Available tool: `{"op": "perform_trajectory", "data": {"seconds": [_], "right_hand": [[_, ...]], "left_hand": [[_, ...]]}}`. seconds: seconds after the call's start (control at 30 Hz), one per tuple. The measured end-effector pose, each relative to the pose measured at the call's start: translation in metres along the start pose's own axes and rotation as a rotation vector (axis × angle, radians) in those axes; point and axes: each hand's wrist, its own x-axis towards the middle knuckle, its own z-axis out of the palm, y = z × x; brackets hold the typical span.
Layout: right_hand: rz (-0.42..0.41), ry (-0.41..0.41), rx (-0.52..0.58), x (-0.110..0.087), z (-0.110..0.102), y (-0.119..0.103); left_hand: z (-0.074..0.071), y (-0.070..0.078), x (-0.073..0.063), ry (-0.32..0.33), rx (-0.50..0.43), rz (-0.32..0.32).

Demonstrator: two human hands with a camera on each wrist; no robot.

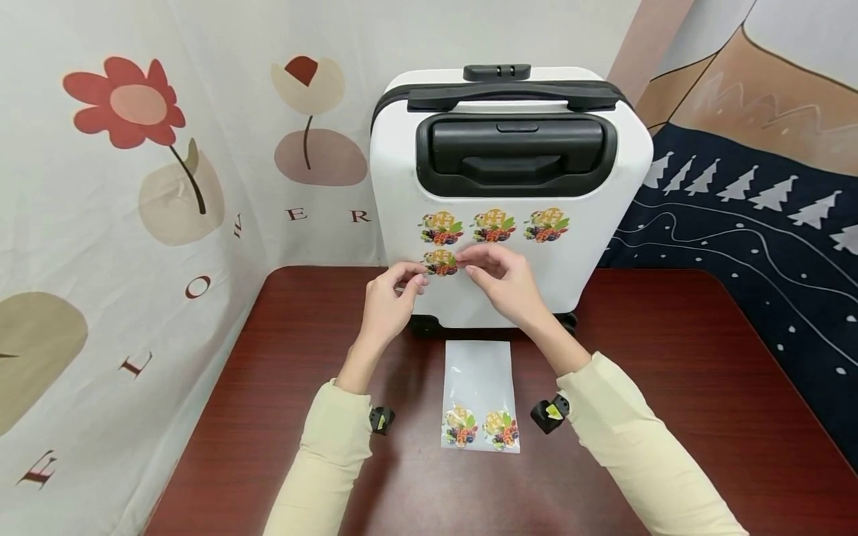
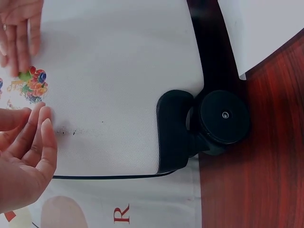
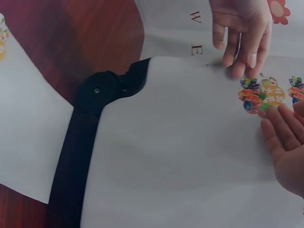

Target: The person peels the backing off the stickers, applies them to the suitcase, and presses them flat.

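A round fruit sticker [image 1: 440, 263] is at the front of a white suitcase [image 1: 509, 290], just below a row of three matching stickers [image 1: 494, 225]. My left hand [image 1: 392, 298] pinches the sticker's left edge with thumb and index finger. At its right edge, my right hand [image 1: 506, 283] grips it with the fingertips. Part of the fruit print shows between both hands in the left wrist view, where the sticker [image 2: 35, 85] lies close to the suitcase's textured shell. The right wrist view has the left fingers [image 3: 242, 57] at one side of the sticker.
A clear-and-white sticker sheet [image 1: 477, 380] with two fruit stickers left on it lies on the red-brown table [image 1: 288, 417] before the suitcase. Black wheels [image 2: 223, 116] support the case, and a black handle recess [image 1: 516, 156] sits above the stickers. Printed cloths hang behind.
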Motion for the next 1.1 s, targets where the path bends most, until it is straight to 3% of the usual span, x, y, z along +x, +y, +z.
{"op": "perform_trajectory", "data": {"seconds": [0.2, 0.53, 0.7, 0.83, 0.97, 1.1], "right_hand": [[-0.052, -0.045, 0.04, 0.005, 0.001, -0.002], [0.052, -0.079, 0.006, -0.001, -0.001, 0.006], [0.064, -0.096, -0.019, -0.001, -0.001, 0.005], [0.017, -0.129, -0.012, 0.002, 0.001, -0.001], [-0.035, -0.192, -0.01, 0.006, 0.006, -0.004], [-0.004, -0.225, -0.031, 0.005, 0.009, 0.002]], "left_hand": [[0.0, 0.0, 0.0, -0.011, -0.04, -0.001], [0.001, 0.001, 0.001, -0.012, -0.089, -0.014], [-0.003, 0.022, -0.003, -0.017, -0.069, -0.026], [-0.008, 0.039, -0.007, -0.033, -0.063, -0.032], [-0.009, 0.04, -0.008, -0.039, -0.068, -0.024], [-0.009, 0.04, -0.008, -0.043, -0.074, -0.02]]}}
